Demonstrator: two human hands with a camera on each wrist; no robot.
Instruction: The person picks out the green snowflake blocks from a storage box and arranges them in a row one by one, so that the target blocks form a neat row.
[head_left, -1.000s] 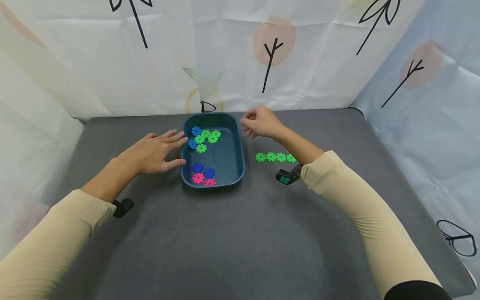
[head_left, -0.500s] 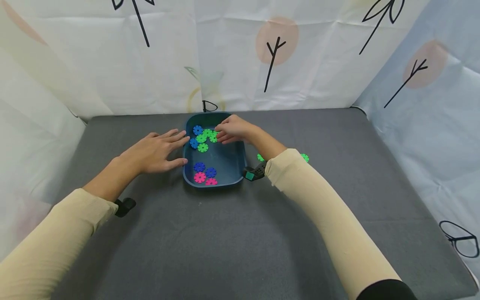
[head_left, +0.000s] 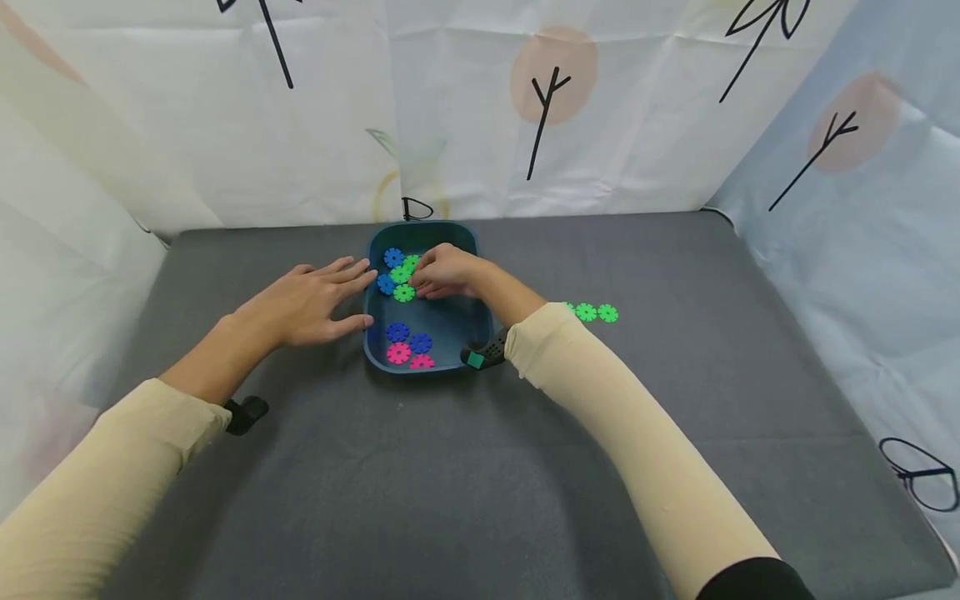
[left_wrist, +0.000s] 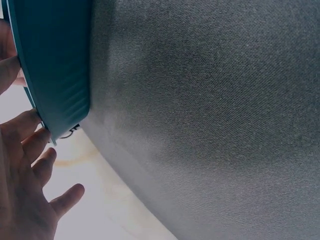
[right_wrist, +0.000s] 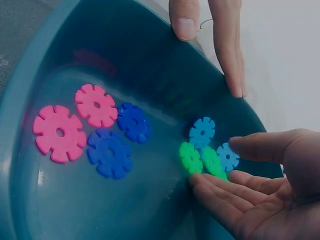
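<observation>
A dark teal tray (head_left: 453,325) stands on the grey table. My left hand (head_left: 315,304) lies against its left rim, fingers spread and straight. Inside the tray, my right hand (head_left: 450,273) touches the group of green notched discs (head_left: 403,293). In the right wrist view its thumb stays apart from its fingers (right_wrist: 220,192), and no disc shows between them. Light blue discs (right_wrist: 202,132) lie beside the green ones, which the right hand partly hides. Pink discs (right_wrist: 60,132) and dark blue discs (right_wrist: 110,152) lie at the tray's near end.
A row of green discs (head_left: 586,312) lies on the table right of the tray, partly covered by the right sleeve (head_left: 600,383). A printed white cloth (head_left: 465,108) hangs behind the grey table (head_left: 420,500).
My right hand has moved left from the table beside the tray, over the rim and down to the green discs inside. My left hand has stayed at the left rim.
</observation>
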